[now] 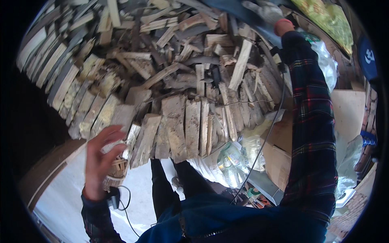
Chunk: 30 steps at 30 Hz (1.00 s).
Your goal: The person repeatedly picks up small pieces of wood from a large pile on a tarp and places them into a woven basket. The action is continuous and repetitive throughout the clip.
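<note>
A large pile of split firewood [173,124] lies before me, its front edge made of pieces laid side by side. My left hand [101,158], bare and slightly blurred, hovers at the pile's front left, thumb and fingers apart with no object evident between them. Below it is a wicker basket [112,180]. My right hand [269,13], in a pale work glove with a red cuff, is stretched out to the far right of the pile. It is at a dark blue-grey sheet [234,9]; whether the fingers grip it cannot be made out.
Cardboard boxes [276,148] and plastic bottles in clear wrap [232,165] stand at the lower right. A black cable [267,136] crosses in front of the pile's right side. A yellow bag [328,24] lies at the far right, near a brick wall [349,218].
</note>
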Available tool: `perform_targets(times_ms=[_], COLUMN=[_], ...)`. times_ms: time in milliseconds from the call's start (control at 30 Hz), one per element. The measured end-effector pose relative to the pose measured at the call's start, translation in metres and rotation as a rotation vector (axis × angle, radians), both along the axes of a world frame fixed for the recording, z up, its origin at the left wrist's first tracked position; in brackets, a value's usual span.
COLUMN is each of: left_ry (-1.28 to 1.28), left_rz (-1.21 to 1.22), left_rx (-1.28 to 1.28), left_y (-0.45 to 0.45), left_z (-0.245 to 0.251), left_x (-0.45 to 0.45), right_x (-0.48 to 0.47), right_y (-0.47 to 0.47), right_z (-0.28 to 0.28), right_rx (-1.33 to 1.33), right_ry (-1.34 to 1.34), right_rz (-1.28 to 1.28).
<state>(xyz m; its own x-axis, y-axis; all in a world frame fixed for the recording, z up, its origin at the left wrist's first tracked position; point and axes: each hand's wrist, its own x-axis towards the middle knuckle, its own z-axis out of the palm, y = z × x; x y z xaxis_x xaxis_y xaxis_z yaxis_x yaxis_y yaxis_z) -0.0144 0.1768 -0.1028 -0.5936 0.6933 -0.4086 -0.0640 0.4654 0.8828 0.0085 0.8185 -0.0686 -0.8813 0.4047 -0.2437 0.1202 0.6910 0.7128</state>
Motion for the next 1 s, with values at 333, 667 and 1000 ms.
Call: perform_targets(times_ms=[333,667,1000], left_ry=[0.581,0.510,0.509], left_rz=[-0.325,-0.285,-0.265], left_rx=[0.088,-0.085,-0.098], left_y=[0.389,0.474,0.467], left_z=[-0.094,-0.147,-0.148], left_x=[0.065,0.065,0.073], right_x=[0.012,0.019,0.014], right_y=[0.000,0.017,0.013], right_z=[-0.005,-0.026,-0.034], right_rx=[-0.650,-0.573,-0.635], right_ry=[0.658,0.670,0.811], right_rz=[-0.082,0.263,0.103])
